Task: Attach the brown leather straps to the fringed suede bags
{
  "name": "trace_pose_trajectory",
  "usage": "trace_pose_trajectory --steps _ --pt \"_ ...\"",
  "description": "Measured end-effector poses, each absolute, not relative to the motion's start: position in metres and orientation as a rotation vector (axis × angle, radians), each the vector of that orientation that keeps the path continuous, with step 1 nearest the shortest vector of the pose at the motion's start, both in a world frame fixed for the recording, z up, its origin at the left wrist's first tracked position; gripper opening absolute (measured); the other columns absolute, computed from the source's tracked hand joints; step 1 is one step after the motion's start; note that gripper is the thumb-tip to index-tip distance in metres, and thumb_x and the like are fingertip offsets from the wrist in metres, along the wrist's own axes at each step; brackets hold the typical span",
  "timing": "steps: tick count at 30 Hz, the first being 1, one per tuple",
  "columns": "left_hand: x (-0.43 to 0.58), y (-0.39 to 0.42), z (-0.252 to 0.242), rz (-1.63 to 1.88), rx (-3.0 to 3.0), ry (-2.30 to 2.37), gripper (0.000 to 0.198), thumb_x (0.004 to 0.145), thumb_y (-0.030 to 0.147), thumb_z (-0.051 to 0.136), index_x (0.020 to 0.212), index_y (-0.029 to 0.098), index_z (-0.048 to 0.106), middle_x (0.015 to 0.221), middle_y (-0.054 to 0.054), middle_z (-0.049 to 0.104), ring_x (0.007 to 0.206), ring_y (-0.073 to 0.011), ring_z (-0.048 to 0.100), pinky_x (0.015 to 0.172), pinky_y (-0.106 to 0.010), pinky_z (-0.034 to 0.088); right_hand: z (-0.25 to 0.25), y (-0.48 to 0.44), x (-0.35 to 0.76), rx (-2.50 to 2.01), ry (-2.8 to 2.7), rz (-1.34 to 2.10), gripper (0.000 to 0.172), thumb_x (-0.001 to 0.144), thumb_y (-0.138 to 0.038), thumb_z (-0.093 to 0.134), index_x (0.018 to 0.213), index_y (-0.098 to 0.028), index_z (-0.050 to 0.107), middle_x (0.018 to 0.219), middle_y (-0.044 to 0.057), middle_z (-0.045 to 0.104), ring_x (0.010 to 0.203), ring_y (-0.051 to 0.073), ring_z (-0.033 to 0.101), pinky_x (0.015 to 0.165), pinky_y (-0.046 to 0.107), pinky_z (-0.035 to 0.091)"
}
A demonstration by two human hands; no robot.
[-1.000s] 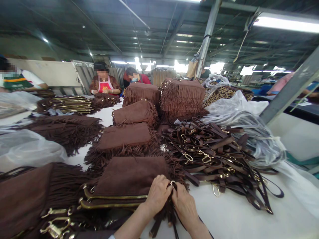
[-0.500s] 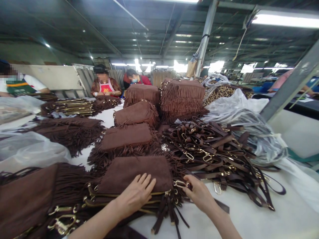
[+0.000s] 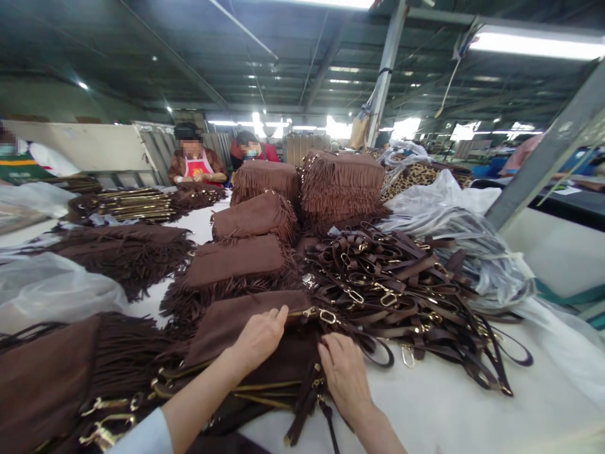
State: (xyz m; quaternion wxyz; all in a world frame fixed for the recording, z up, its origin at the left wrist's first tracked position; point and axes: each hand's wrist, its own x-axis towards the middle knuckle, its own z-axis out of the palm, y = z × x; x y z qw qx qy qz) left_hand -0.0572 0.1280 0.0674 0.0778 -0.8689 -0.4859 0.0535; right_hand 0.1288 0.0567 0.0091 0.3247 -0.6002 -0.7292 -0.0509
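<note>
A brown fringed bag [image 3: 236,315] with a zipped edge lies tilted on top of a stack in front of me. My left hand [image 3: 262,337] pinches its zipped edge, raising that side. Under it shows the dark panel of a lower fringed bag [image 3: 288,356]. My right hand [image 3: 344,372] is at the right end of this lower bag, fingers bent and close together; what they grip is hidden. A gold clasp [image 3: 327,316] on a brown strap joins the raised bag's corner. Brown tassels [image 3: 305,403] hang below, beside my right hand.
Brown straps with gold clasps [image 3: 397,296] are heaped to the right. More fringed bags [image 3: 236,261] lie behind, with tall stacks [image 3: 343,183] farther back. Another bag [image 3: 47,372] and clear plastic [image 3: 61,287] are at left. Co-workers [image 3: 198,167] sit across the table [image 3: 454,403].
My left hand has gone from lying flat on the top bag to gripping and lifting its zipped edge. My right hand has left the gold clasp and moved down-left to the lower bag.
</note>
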Motion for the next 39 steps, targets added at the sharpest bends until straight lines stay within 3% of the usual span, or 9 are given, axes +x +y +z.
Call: trace_pose_trajectory --steps 6,12,16,21,24,29,32,35,39 --pt "-0.065 0.132 0.082 0.195 -2.616 -1.372 0.046 0.080 0.000 0.034 0.124 0.004 0.042 0.093 -0.014 0.062 0.084 -0.0220 0.060 0.072 -0.033 0.048 -0.037 0.032 0.125 -1.575 -1.758 -0.085 0.029 0.091 -0.030 0.033 0.103 -0.019 0.057 0.100 0.008 0.064 0.094 0.020 0.059 0.078 0.035 0.047" --pt "-0.063 0.102 0.049 0.148 -2.778 -1.046 0.042 0.076 -0.001 0.034 0.114 0.006 0.053 0.102 -0.016 0.060 0.090 -0.0237 0.055 0.078 -0.038 0.045 -0.044 0.026 0.151 -1.556 -1.796 -0.009 0.027 0.087 -0.023 0.043 0.111 -0.023 0.054 0.106 0.006 0.062 0.098 0.019 0.057 0.081 0.035 0.049" --pt "-0.054 0.084 0.039 -0.131 -2.781 -1.171 0.042 0.077 0.000 0.034 0.114 0.006 0.051 0.109 -0.016 0.056 0.099 -0.0255 0.049 0.083 -0.040 0.041 -0.041 0.032 0.154 -1.510 -1.859 -0.110 0.025 0.087 -0.020 0.042 0.108 -0.024 0.056 0.097 0.006 0.062 0.089 0.020 0.058 0.074 0.035 0.049" --pt "-0.031 0.065 0.040 -0.369 -2.989 -1.100 0.027 0.086 0.016 0.040 0.109 0.019 0.054 0.100 -0.006 0.058 0.088 -0.0205 0.051 0.081 -0.038 0.041 -0.037 0.038 0.153 -1.462 -1.924 -0.204 0.025 0.088 -0.015 0.037 0.103 -0.022 0.056 0.089 0.005 0.063 0.080 0.018 0.056 0.066 0.031 0.044" --pt "-0.021 0.062 0.030 -0.430 -2.991 -1.180 0.031 0.084 0.026 0.048 0.115 0.020 0.050 0.104 -0.007 0.058 0.092 -0.0220 0.051 0.084 -0.040 0.041 -0.023 0.047 0.163 -1.449 -1.884 -0.294 0.025 0.087 -0.011 0.036 0.099 -0.019 0.057 0.090 0.006 0.062 0.081 0.017 0.054 0.070 0.030 0.043" --pt "-0.021 0.067 0.015 -0.564 -2.978 -1.172 0.028 0.084 0.027 0.050 0.111 0.021 0.052 0.101 -0.005 0.060 0.091 -0.0211 0.051 0.085 -0.038 0.040 0.029 0.090 0.207 -1.633 -1.691 -0.561 0.022 0.086 -0.016 0.042 0.101 -0.015 0.058 0.101 0.011 0.062 0.096 0.022 0.051 0.080 0.035 0.037" --pt "-0.024 0.068 0.010 -0.668 -2.960 -1.163 0.029 0.082 0.029 0.052 0.110 0.023 0.052 0.099 -0.004 0.060 0.090 -0.0200 0.051 0.085 -0.036 0.039 0.059 0.124 0.228 -1.859 -1.619 -0.470 0.026 0.084 -0.018 0.045 0.107 -0.015 0.056 0.113 0.013 0.059 0.105 0.027 0.048 0.083 0.040 0.034" --pt "-0.025 0.068 0.006 -0.691 -2.950 -1.184 0.029 0.080 0.031 0.055 0.108 0.024 0.052 0.097 -0.001 0.060 0.088 -0.0190 0.052 0.084 -0.034 0.039 0.074 0.154 0.235 -1.946 -1.556 -0.349 0.030 0.080 -0.023 0.050 0.108 -0.013 0.056 0.103 0.017 0.063 0.096 0.030 0.053 0.078 0.043 0.035" --pt "-0.024 0.068 0.001 -0.713 -2.958 -1.187 0.028 0.080 0.033 0.056 0.107 0.024 0.053 0.096 -0.001 0.061 0.087 -0.0188 0.051 0.083 -0.033 0.038 0.082 0.177 0.237 -1.993 -1.358 -0.173 0.023 0.076 -0.025 0.047 0.091 -0.015 0.060 0.080 0.014 0.066 0.080 0.028 0.057 0.071 0.042 0.038"
